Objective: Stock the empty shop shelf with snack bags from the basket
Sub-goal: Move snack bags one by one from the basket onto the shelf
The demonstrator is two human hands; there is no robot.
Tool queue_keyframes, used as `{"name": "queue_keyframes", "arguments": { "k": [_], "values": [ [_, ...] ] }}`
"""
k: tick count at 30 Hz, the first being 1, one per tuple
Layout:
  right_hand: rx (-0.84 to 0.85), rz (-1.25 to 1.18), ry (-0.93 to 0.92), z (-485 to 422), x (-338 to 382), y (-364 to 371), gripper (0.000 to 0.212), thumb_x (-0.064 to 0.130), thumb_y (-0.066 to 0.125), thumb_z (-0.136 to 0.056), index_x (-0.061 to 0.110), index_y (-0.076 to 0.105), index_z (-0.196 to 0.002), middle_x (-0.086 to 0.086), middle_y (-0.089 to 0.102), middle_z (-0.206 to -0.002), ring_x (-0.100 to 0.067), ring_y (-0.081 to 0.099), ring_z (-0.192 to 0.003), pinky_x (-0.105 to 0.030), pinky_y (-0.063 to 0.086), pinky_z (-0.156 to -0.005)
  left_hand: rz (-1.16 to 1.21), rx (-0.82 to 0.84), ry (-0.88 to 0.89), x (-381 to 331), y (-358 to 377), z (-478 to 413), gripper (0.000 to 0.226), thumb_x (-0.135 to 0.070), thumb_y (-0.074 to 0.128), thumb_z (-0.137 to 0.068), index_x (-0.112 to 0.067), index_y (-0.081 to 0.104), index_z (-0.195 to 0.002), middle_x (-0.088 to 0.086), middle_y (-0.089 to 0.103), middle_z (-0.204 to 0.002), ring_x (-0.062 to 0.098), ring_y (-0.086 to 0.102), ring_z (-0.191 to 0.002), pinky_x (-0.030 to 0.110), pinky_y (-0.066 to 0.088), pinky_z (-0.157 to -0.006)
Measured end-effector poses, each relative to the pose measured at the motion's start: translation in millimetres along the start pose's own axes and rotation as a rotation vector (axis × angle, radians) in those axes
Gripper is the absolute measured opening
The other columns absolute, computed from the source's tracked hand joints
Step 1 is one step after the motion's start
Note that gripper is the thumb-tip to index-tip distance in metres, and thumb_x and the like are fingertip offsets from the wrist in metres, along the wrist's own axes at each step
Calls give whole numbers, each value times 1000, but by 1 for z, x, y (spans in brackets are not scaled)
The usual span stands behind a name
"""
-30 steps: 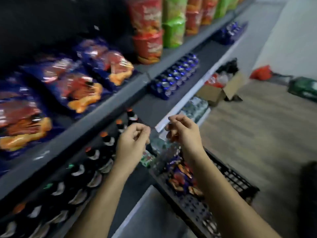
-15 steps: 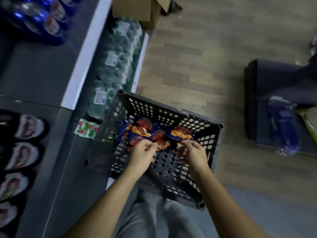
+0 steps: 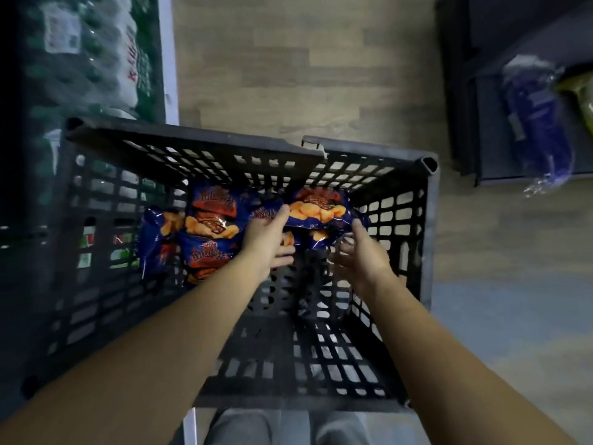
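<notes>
A black perforated basket [image 3: 369, 153] stands on the floor below me. Several blue snack bags printed with orange snacks lie against its far side. One snack bag [image 3: 316, 211] lies at the far right, another bag [image 3: 211, 216] beside it, and more lie to the left. My left hand [image 3: 268, 242] reaches in with straight fingers, its fingertips touching the left edge of the far right bag. My right hand [image 3: 362, 255] is spread wide, its forefinger at that bag's right corner. Neither hand has closed round a bag. The shop shelf is out of view.
Shrink-wrapped packs of bottled water [image 3: 96, 53] sit on a low shelf at the left, touching the basket. A dark low rack at the right holds a blue package [image 3: 539, 123] and a yellow-green one [image 3: 582, 97]. Wooden floor [image 3: 321, 75] lies beyond the basket. My grey trousers [image 3: 256, 425] show below.
My view swung from the stocked shelf down into the basket. Both hands dropped into it and went from curled fingers to spread fingers on either side of one bag.
</notes>
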State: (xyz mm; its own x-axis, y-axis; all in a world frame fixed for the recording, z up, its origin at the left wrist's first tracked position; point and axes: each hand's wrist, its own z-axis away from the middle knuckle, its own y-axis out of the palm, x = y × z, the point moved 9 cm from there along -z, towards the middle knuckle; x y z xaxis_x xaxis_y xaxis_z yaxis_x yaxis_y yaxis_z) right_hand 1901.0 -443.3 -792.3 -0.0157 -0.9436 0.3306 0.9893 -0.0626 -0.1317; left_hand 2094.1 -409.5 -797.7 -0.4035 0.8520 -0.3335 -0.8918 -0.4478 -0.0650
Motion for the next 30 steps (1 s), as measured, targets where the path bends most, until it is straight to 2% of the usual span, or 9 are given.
{"name": "queue_keyframes", "arguments": {
  "k": [3,7,10,15,18,21,24,26,30],
  "values": [
    [18,32,-46,-12,12,12,43,49,52,-101,19,58,-130,-11,65,-108,-27,67,-87,-37,60,-65,54,44,-15,-5,3,-15,43,-40,63,-96,-12,52,-126,13,64,-123,29,71,-96,37,61,-69],
    [24,68,-81,-2,21,18,26,30,58,-101,13,60,-121,-2,61,-83,-21,64,-74,-32,54,-57,110,36,20,-8,-5,-6,27,-19,66,-97,-13,52,-119,15,67,-114,26,71,-85,34,60,-68],
    [23,98,-104,18,26,16,19,19,58,-100,7,59,-115,-10,67,-86,-20,63,-66,-31,51,-50,47,34,64,-5,-17,18,29,-22,66,-96,-12,55,-122,13,70,-103,24,71,-83,36,61,-73],
    [158,63,-118,67,33,20,1,6,55,-100,6,55,-101,-16,68,-88,-19,65,-57,-34,56,-58,144,39,114,-2,-38,74,23,-33,68,-93,-18,59,-109,9,71,-106,29,74,-92,43,61,-82],
    [302,119,-198,107,42,30,7,1,54,-99,5,59,-97,-19,70,-91,-24,65,-63,-37,54,-62,238,37,162,-10,-54,113,30,-37,71,-89,-17,63,-110,5,74,-108,28,76,-91,45,61,-82],
    [470,205,-286,158,51,44,11,2,56,-98,6,64,-104,-19,75,-99,-29,71,-80,-38,56,-69,294,27,238,-22,-73,157,36,-36,73,-87,-13,68,-115,5,76,-107,25,75,-94,43,62,-75],
    [590,272,-372,208,68,60,17,0,55,-97,4,63,-112,-15,76,-101,-27,73,-84,-35,58,-62,323,-19,337,-35,-95,209,30,-25,72,-89,-10,69,-115,7,78,-100,24,74,-93,38,61,-66],
    [690,309,-423,252,80,75,18,6,58,-97,9,65,-113,-14,75,-107,-29,74,-91,-42,61,-68,356,-90,431,-42,-116,254,23,-19,70,-91,-9,69,-111,11,78,-99,24,75,-89,37,61,-64],
    [876,380,-540,354,92,109,31,31,66,-93,13,69,-118,-16,74,-113,-38,70,-107,-53,56,-93,388,-246,667,-52,-160,353,28,-16,77,-83,-11,69,-110,12,78,-100,28,75,-90,48,59,-87]
  ]
}}
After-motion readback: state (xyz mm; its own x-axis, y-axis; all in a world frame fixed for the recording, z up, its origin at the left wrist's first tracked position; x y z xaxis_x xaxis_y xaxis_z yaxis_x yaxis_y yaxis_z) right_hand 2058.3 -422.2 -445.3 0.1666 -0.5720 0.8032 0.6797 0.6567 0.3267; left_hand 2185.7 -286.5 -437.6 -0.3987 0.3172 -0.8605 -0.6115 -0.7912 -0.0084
